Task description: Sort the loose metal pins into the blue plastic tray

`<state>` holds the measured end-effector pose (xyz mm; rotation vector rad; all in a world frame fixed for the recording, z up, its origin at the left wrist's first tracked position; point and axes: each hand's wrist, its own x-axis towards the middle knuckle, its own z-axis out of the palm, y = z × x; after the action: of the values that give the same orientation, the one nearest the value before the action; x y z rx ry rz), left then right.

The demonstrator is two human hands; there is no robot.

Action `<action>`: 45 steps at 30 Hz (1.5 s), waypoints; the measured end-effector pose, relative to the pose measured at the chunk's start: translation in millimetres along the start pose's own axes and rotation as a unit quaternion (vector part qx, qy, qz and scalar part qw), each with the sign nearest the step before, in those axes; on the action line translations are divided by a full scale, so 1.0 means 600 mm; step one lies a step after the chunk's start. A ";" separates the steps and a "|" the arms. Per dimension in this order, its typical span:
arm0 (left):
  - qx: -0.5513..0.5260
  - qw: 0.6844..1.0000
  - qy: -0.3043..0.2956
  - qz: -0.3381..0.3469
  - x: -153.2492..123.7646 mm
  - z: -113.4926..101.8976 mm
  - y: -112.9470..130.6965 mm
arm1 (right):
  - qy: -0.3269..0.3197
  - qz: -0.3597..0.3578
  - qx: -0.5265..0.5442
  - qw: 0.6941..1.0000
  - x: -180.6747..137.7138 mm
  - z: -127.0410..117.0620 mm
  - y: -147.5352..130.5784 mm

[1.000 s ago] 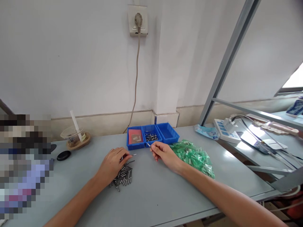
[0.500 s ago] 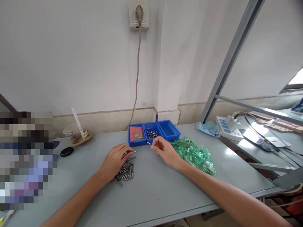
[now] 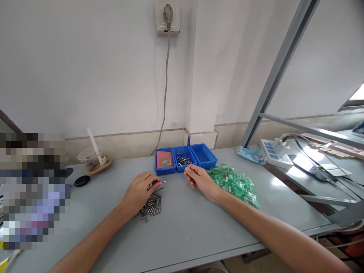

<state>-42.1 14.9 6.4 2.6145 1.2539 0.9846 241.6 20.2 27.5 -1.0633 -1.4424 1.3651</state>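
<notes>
My left hand (image 3: 140,191) rests on the grey table (image 3: 184,231) over a heap of small metal pins (image 3: 150,206), fingers pinched on one pin whose tip points right. My right hand (image 3: 199,180) sits just in front of three joined blue bins (image 3: 184,159), fingers closed on a thin pin that points up-left toward the middle bin, which holds several metal pins. The left bin holds a red pad; the right bin looks bare.
A pile of green plastic parts (image 3: 234,184) lies right of my right hand. A clear cup with a straw (image 3: 92,157) and a black disc (image 3: 82,181) sit at the far left. A power strip (image 3: 277,149) and cables lie on the right under a metal frame.
My right hand has drawn back slightly from the bins and tilted its pin upward. My left hand keeps its pinch over the heap. The view has shifted a little.
</notes>
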 end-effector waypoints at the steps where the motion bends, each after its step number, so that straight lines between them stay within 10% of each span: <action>1: -0.001 1.000 0.001 0.001 0.000 0.000 0.003 | 0.010 0.003 0.014 1.000 0.002 -0.001 0.000; 10: -0.016 0.999 0.003 0.036 0.000 -0.004 0.025 | 0.041 -0.067 0.004 0.997 0.009 -0.005 -0.007; 17: -0.060 0.995 -0.026 0.073 -0.002 -0.005 0.043 | -0.080 -0.111 -0.219 0.966 -0.011 0.016 0.002; 26: -0.073 0.993 -0.040 0.082 -0.006 -0.003 0.057 | -0.164 -0.110 -0.238 0.951 -0.025 0.026 -0.008; 45: 0.034 0.998 0.047 0.000 0.001 0.000 0.002 | -0.085 -0.088 -0.156 0.980 -0.012 0.012 0.005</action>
<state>-40.8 14.6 7.3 2.6473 1.3314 1.0967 236.6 11.7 24.1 -1.0020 -1.8772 1.1497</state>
